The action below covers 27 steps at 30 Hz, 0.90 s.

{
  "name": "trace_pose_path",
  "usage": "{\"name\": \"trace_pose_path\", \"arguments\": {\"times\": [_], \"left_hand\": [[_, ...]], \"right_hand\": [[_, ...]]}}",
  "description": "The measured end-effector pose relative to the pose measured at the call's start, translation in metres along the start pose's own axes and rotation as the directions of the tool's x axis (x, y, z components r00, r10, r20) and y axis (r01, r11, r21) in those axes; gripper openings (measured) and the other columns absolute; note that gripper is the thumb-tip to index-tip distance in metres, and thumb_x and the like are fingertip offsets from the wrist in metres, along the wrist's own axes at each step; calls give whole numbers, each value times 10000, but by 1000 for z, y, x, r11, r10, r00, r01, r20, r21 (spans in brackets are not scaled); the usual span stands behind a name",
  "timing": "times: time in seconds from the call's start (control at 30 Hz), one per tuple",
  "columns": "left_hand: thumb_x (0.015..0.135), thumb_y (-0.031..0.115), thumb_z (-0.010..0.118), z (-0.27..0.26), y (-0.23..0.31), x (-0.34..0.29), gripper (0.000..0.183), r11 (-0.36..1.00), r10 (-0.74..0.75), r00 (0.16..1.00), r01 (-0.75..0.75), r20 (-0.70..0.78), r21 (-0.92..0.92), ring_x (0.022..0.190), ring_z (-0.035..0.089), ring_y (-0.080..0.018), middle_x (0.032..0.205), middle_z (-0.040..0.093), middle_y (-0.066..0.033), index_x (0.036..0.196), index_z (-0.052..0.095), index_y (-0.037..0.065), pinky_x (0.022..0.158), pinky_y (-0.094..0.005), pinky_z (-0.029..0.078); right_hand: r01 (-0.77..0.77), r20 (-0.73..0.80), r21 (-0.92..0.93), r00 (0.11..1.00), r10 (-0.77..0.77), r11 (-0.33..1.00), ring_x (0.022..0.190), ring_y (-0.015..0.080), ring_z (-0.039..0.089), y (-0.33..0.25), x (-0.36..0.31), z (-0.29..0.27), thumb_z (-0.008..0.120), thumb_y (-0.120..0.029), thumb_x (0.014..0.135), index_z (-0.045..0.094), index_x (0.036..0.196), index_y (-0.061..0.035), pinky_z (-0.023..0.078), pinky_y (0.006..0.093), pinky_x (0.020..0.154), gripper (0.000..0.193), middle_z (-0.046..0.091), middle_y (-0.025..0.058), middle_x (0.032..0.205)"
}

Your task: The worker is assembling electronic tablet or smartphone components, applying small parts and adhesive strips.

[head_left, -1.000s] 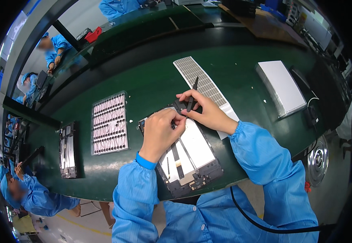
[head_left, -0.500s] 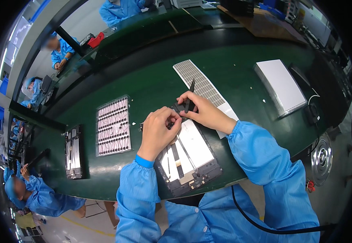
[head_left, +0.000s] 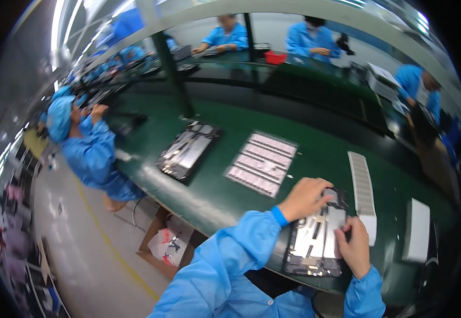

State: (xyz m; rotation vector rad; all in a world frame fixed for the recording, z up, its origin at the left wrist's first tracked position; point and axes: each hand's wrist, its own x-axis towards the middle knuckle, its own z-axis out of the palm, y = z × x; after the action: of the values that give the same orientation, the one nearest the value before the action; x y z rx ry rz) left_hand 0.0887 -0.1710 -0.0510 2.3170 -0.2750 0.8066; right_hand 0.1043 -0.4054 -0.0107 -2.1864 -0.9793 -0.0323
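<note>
An opened tablet (head_left: 309, 244), with a black frame and silvery-white battery panels, lies before me at the bench's near edge. At its upper left, my left hand (head_left: 306, 200) reaches across the top end, thumb and fingers closed on the frame. Along the right edge my right hand (head_left: 355, 246) grips it, the thumb over the panel and the fingers curled by the side. Whether tweezers are still in the right hand cannot be made out. A clear tray (head_left: 262, 163) with rows of small black parts on pale leads sits beyond my left hand. A long label sheet (head_left: 362, 185) lies right of the tablet.
Another opened tablet (head_left: 189, 150) lies on the bench at left, near a green post (head_left: 175, 79). A white stack (head_left: 417, 230) stands at far right. Below the bench edge is a cardboard box (head_left: 159, 246). A co-worker (head_left: 85, 140) sits at left; others work behind.
The view has swung left. My hands have parted from their close pinch at the tablet's top; the right has moved down to its right edge. The upright tweezers no longer show.
</note>
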Motion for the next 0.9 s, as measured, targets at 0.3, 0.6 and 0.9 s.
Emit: {"name": "trace_pose_path", "arguments": {"times": [0.3, 0.6, 0.9], "left_hand": [[948, 197, 513, -9, -3, 1, 414, 972, -209, 890, 145, -406, -183, 1257, 405, -399, 1383, 415, -215, 1307, 434, 6, 1074, -444, 309], [979, 184, 472, -1, 3, -1, 363, 910, -294, 895, 154, -336, -386, 1303, 375, -395, 1430, 317, -223, 1296, 411, 19, 1079, -431, 313], [978, 140, 480, 3, 12, 4, 238, 874, -277, 946, 175, -169, -453, 1150, 483, -399, 1369, 354, -204, 1172, 469, 2, 984, -425, 400]], "right_hand": [[-4, -23, 691, 999, 28, 723, 1240, 187, 485, 37, 85, -19, 584, 71, 801, 365, 994, -104, 367, 256, 984, 341, 509, 231, 1379], [-167, -150, 763, 893, 423, 624, 811, 140, 565, 206, 360, 37, 738, -148, 797, 534, 1026, -54, 478, 283, 731, 321, 589, 36, 897], [-86, -345, 420, 906, 246, 903, 796, 124, 534, 286, 403, 74, 723, -100, 810, 555, 1001, -46, 449, 260, 709, 260, 563, 32, 861]]}}
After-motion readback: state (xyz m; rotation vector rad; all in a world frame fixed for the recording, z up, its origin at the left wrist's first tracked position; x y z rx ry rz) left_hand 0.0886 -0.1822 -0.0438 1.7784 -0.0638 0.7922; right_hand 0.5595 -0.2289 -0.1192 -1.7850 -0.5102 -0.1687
